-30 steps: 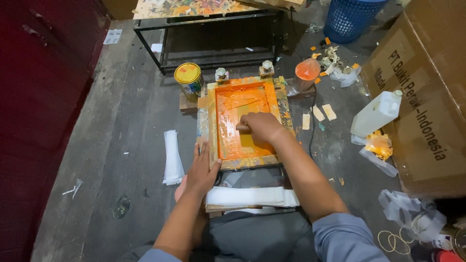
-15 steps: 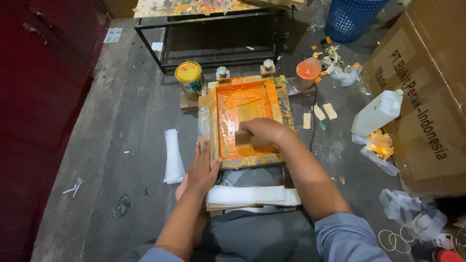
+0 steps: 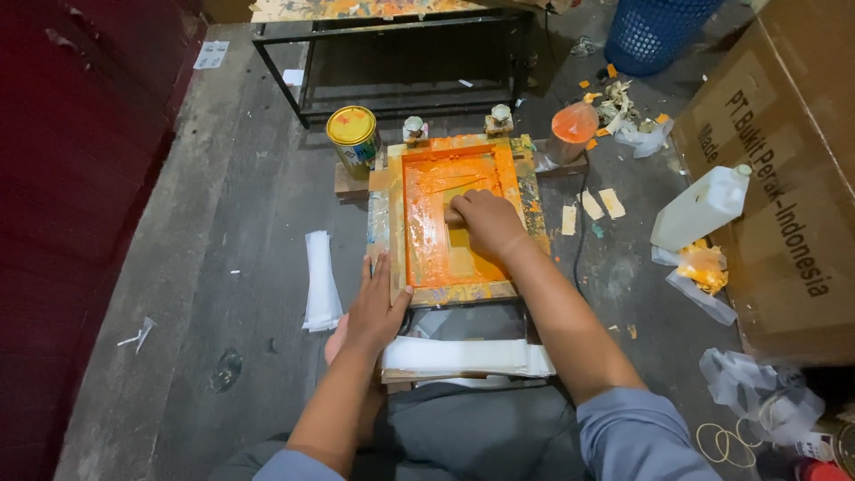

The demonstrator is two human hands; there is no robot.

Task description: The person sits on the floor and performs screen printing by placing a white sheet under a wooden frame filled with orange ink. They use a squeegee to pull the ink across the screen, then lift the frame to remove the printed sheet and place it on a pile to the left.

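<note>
Clenched over a squeegee hidden beneath it, the right hand (image 3: 485, 223) has travelled back up the orange-inked printing screen (image 3: 452, 223) on the floor since a moment ago, suggesting another ink pass, while the left hand (image 3: 376, 303) presses flat on the frame's near-left corner.

Lighting: dim indoor, soft overhead source; brightest on the orange printing frame (image 3: 454, 218) and grey floor (image 3: 223, 267). Shadows: faint, diffuse; deep under the metal rack (image 3: 401, 62). Glare: wet sheen on the frame's ink. Left edge falls to dark red. Focus: sharp centrally, slight softness and wide-angle stretch at corners
</note>
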